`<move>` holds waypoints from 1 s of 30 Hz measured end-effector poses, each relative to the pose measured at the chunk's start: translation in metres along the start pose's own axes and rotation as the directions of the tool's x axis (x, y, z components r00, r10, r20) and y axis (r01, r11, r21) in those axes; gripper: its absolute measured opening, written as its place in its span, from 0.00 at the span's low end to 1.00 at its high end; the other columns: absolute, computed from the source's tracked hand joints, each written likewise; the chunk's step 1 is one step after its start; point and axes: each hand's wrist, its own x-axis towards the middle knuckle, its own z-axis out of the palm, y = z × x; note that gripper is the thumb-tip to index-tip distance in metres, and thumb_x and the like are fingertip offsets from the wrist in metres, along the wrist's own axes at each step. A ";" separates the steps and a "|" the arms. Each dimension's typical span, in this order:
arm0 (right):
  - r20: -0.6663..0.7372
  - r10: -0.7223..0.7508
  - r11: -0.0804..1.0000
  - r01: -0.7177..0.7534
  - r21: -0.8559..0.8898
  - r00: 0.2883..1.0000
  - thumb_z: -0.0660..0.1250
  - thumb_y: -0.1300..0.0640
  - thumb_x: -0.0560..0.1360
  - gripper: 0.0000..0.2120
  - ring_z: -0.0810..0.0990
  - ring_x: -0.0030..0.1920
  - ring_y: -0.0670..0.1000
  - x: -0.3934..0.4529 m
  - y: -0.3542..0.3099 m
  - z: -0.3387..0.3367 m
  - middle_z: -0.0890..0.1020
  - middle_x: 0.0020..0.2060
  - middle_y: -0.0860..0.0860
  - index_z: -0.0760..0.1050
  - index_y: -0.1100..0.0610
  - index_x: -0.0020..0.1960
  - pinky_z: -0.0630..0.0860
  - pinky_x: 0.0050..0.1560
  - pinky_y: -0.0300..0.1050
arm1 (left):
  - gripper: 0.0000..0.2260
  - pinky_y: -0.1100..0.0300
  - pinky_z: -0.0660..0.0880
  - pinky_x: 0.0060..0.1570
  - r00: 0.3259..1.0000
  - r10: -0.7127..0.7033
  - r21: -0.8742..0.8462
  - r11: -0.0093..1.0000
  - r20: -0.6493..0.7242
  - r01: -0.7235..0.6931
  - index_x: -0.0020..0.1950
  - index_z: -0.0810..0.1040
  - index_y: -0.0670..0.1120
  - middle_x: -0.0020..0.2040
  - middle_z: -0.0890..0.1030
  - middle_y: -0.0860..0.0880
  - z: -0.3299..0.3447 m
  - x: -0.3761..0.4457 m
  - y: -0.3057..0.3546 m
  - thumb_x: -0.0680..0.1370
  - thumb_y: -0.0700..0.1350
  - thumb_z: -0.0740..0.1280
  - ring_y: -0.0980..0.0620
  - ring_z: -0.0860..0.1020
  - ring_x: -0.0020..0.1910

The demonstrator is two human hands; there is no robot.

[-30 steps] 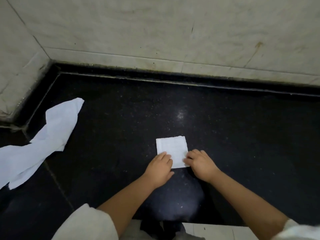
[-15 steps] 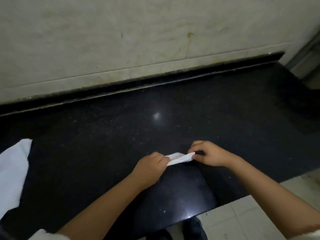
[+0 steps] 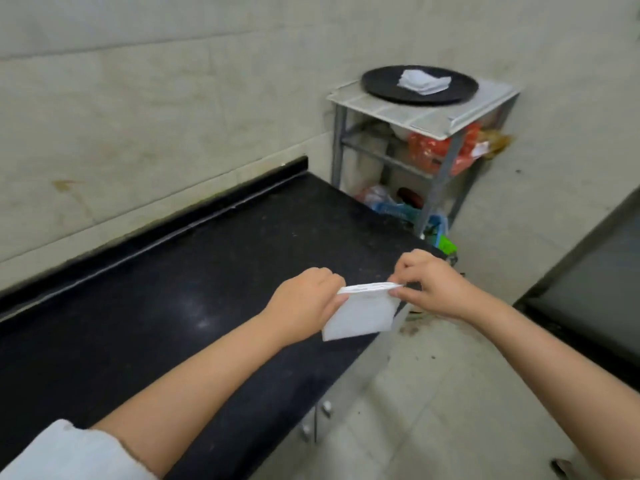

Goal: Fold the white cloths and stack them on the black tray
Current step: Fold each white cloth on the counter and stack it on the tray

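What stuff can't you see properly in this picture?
- Stack of folded cloths on the black tray: blurred in the head view, so they can't be counted.
- Things on the shelves under the rack: blurred, partly behind its legs.
- Left hand fingertips: hidden behind the folded cloth.
- Right hand palm: turned away.

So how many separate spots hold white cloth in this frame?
2. One folded cloth is held between the left hand and right hand; a stack sits on the black tray. Its layers can't be counted.
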 end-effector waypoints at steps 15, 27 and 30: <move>-0.264 0.011 0.987 -0.053 -0.153 0.964 0.66 0.60 0.73 0.10 0.71 0.44 0.52 0.101 0.256 -0.228 0.74 0.42 0.56 0.80 0.61 0.53 0.66 0.46 0.43 | 0.13 0.54 0.71 0.53 0.934 -0.032 -0.101 0.995 -0.357 -0.005 0.59 0.79 0.39 0.51 0.80 0.39 -0.033 0.359 0.064 0.77 0.42 0.65 0.42 0.77 0.53; -0.313 0.036 0.996 -0.058 -0.062 0.949 0.64 0.61 0.74 0.10 0.78 0.51 0.57 0.297 0.412 -0.349 0.82 0.51 0.61 0.80 0.62 0.52 0.70 0.50 0.46 | 0.11 0.58 0.66 0.49 0.892 -0.286 -0.079 0.958 -0.351 0.276 0.58 0.79 0.41 0.52 0.81 0.40 -0.065 0.614 0.015 0.79 0.43 0.61 0.42 0.77 0.54; -0.340 0.024 1.000 -0.026 -0.001 0.940 0.64 0.63 0.73 0.10 0.79 0.52 0.60 0.348 0.438 -0.357 0.82 0.49 0.63 0.80 0.65 0.51 0.71 0.53 0.48 | 0.12 0.56 0.68 0.51 0.846 -0.383 -0.078 0.921 -0.371 0.382 0.59 0.78 0.41 0.54 0.79 0.38 -0.065 0.659 -0.006 0.80 0.43 0.61 0.41 0.76 0.55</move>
